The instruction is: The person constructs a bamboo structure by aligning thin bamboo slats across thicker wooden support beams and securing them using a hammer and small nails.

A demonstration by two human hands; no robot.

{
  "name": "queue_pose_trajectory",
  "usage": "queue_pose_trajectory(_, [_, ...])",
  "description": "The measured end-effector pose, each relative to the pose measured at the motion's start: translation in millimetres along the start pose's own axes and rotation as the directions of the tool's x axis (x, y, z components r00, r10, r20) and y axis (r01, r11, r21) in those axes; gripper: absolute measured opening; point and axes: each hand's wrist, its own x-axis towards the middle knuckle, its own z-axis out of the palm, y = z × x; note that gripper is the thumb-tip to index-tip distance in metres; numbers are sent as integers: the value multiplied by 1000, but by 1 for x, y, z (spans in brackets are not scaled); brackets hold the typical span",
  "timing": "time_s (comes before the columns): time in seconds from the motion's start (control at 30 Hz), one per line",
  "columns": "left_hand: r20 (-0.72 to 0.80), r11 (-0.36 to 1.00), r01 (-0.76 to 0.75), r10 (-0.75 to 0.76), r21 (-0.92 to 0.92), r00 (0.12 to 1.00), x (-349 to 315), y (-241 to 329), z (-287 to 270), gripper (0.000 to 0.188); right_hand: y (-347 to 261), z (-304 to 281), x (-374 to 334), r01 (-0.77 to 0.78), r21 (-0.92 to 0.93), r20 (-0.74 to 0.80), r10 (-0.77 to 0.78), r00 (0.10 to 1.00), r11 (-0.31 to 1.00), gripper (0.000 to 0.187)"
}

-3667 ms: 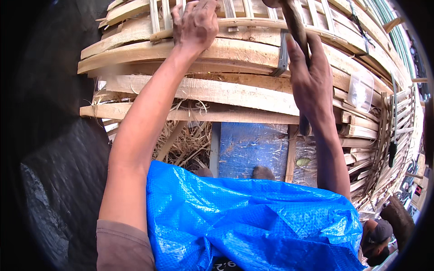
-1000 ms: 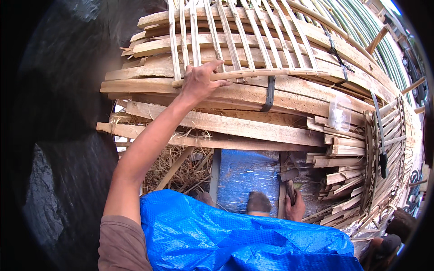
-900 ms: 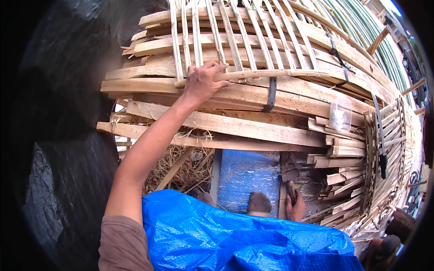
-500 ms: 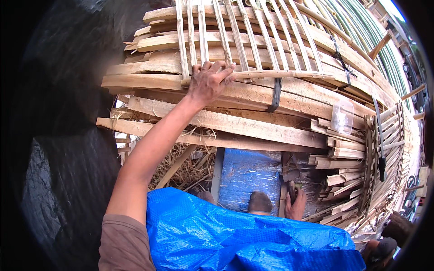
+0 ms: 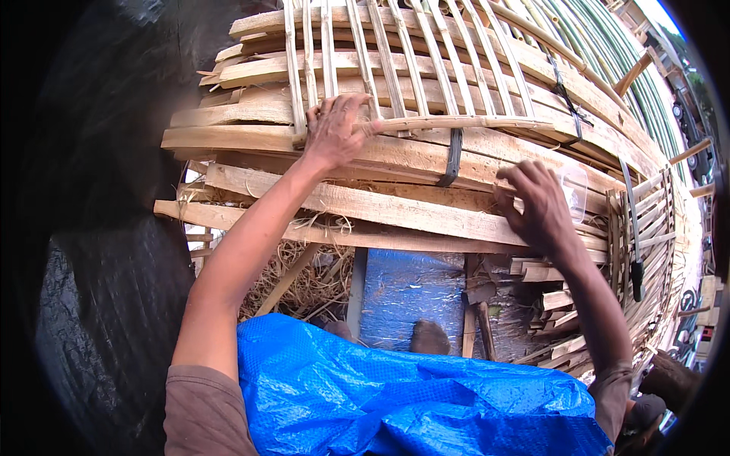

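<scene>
My left hand grips the near left corner of a bamboo slat rack, its fingers over the end bar. The rack's thin slats run away from me across stacked wooden planks. My right hand hangs over the planks, right of the rack's bar, fingers curved and apart, with nothing seen in them. Just behind it is a clear plastic container, partly covered by the hand. Down between the planks and my lap, a hammer with a wooden handle stands against the blue-covered board.
A blue tarp covers my lap. Bamboo shavings lie below the planks at left. Split bamboo pieces and a slatted bamboo panel stand at right, with a dark-handled blade. Black sheeting hangs at left.
My right hand has let go of the hammer and risen up over the planks beside the plastic container. My left hand stays on the rack's corner.
</scene>
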Motion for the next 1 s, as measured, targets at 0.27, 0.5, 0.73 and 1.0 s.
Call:
queue_pose_trajectory(0.27, [-171,988,-16,42,152,984,19,25,0,35,59,22,112,19,-96,-108,-29,994,995,26])
queue_pose_trajectory(0.5, [-155,986,-91,112,139,982,15,23,0,45,34,88,140,194,-21,-247,-194,950,981,19])
queue_pose_trajectory(0.73, [-116,1000,20,-20,0,993,19,22,-1,49,29,104,139,131,-33,-299,-135,945,991,25])
queue_pose_trajectory(1.0, [237,948,246,-196,-203,951,40,30,-29,80,36,107,138,102,-10,-269,-101,958,995,28])
